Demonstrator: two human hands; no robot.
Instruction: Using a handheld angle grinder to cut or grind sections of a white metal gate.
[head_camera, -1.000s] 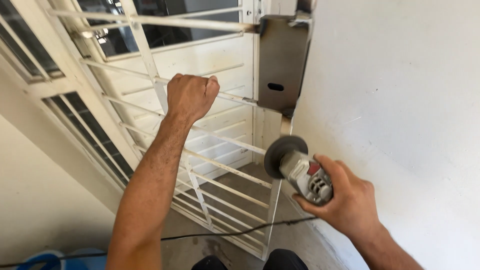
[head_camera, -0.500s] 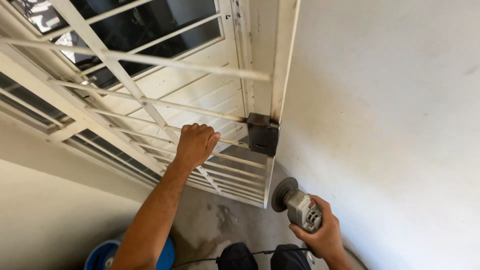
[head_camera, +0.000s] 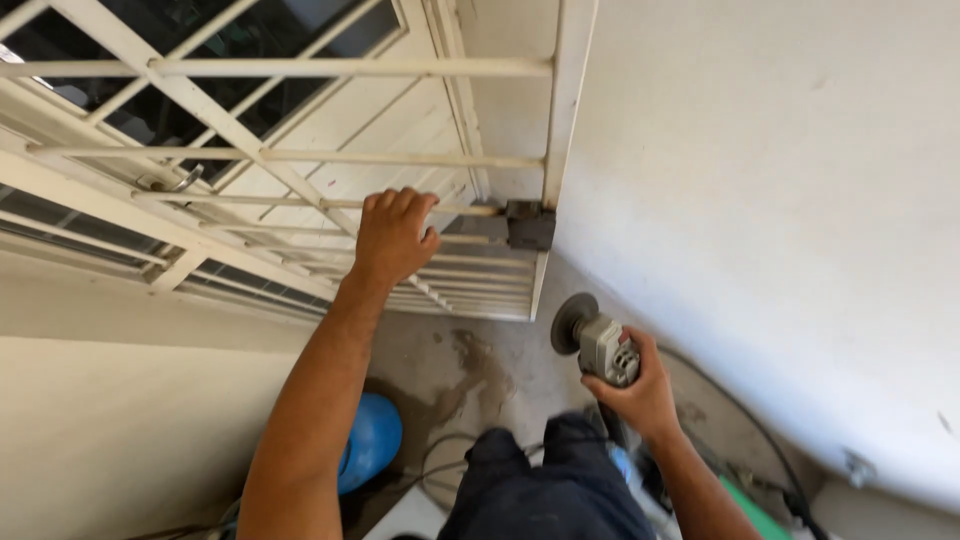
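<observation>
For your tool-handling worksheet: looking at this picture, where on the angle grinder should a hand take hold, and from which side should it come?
Take the angle grinder by its grey body behind the head, as the right hand does now. Come from the rear, the end away from the disc. The body is narrow enough to wrap, and the disc faces the white gate, so fingers stay behind it.

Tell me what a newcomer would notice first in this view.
The left hand grips a bar of the cream metal window grille at upper left, close to a dark lock plate. Lower right, the right hand holds an angle grinder, disc pointing up-left. A blue bucket sits on the stained floor below.
</observation>
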